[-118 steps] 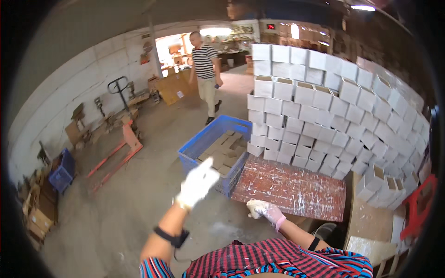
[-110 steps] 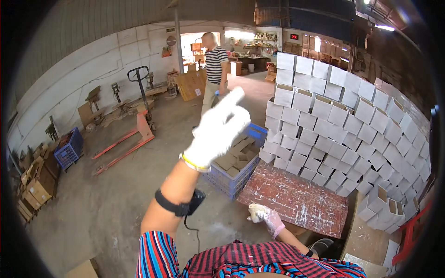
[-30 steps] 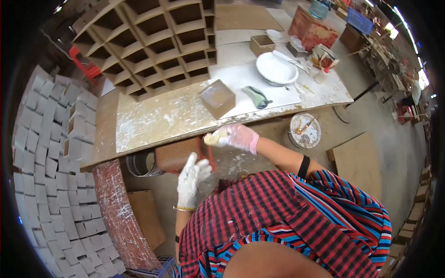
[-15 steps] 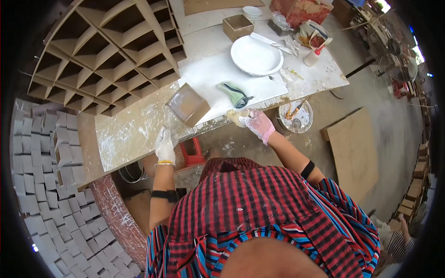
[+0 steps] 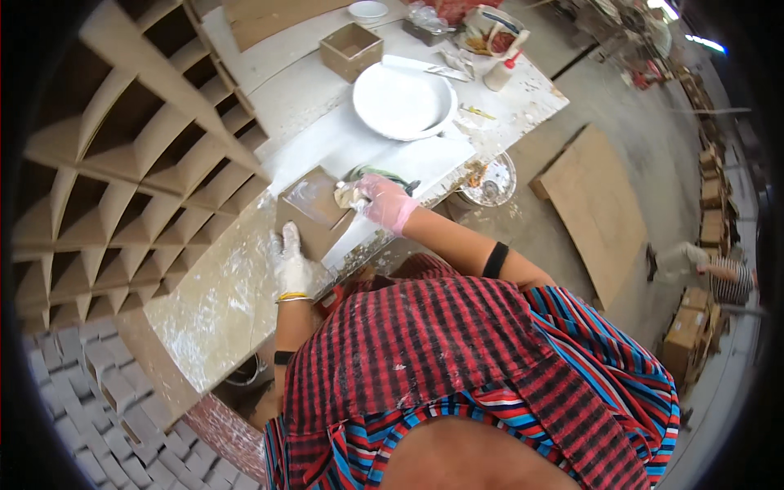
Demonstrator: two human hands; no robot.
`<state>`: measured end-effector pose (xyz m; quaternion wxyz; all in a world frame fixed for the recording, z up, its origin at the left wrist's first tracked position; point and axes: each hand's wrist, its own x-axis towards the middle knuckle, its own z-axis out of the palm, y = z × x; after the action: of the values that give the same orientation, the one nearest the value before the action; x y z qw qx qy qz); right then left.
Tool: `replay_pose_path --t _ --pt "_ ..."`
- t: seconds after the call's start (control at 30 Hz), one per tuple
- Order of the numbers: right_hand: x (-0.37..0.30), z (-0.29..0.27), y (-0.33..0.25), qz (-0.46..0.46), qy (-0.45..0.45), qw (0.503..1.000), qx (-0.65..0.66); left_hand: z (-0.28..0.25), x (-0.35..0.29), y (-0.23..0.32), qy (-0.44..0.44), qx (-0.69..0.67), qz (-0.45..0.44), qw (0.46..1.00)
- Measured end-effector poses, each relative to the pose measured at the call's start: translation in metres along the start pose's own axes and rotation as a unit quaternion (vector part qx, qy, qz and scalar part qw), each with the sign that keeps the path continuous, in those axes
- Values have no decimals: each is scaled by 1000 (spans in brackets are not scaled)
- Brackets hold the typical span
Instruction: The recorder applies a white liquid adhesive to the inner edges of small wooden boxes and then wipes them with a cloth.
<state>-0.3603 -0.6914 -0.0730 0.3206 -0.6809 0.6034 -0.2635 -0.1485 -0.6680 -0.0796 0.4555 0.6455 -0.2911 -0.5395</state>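
A small open-topped brown box (image 5: 331,237) sits tilted to my view on the worktable near its front edge. My left hand (image 5: 294,268), in a whitish glove with a yellow band at the wrist, lies against the box's near left side, its fingers stretched out. My right hand (image 5: 384,202), in a pinkish thin glove, pinches a cream-coloured wad (image 5: 346,196), cloth or sponge, at the box's right rim. Behind that hand lies a crumpled green cloth (image 5: 358,172), partly covered. A large white basin (image 5: 400,106) stands farther back.
Tall brown compartment shelving (image 5: 122,155) rises at the left. A second brown box (image 5: 351,53), a white bowl (image 5: 367,11) and a red-capped bottle (image 5: 498,76) stand on the table. A bucket (image 5: 513,184) sits below its edge. Stacked grey boxes (image 5: 122,408) fill the lower left.
My right hand has moved left with the cream wad, from the table's edge to the box. My left hand has come up against the box. The view has shifted.
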Motion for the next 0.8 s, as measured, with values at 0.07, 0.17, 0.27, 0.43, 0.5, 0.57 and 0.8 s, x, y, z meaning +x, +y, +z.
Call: replay_pose_path --t 0.07,0.17,0.27,0.43,0.5,0.57,0.8 --pt "0 -5 7 -52 -19 997 -50 0 18 -2 -68 -181 -28 981" --pt "6 -21 28 -32 23 998 42 12 35 -3 -71 -214 -81 971" --pt "25 -77 38 52 95 988 112 27 28 27 -74 -243 -74 964" --pt "80 -135 83 105 94 973 -181 57 34 53 -8 -123 -5 992" --pt "95 -144 93 80 56 965 -245 57 47 41 34 -77 22 996" --pt "104 -145 102 40 16 961 -272 52 49 39 12 -102 12 995" --pt "132 -125 120 118 -71 929 -342 62 59 29 -6 -170 -35 985"
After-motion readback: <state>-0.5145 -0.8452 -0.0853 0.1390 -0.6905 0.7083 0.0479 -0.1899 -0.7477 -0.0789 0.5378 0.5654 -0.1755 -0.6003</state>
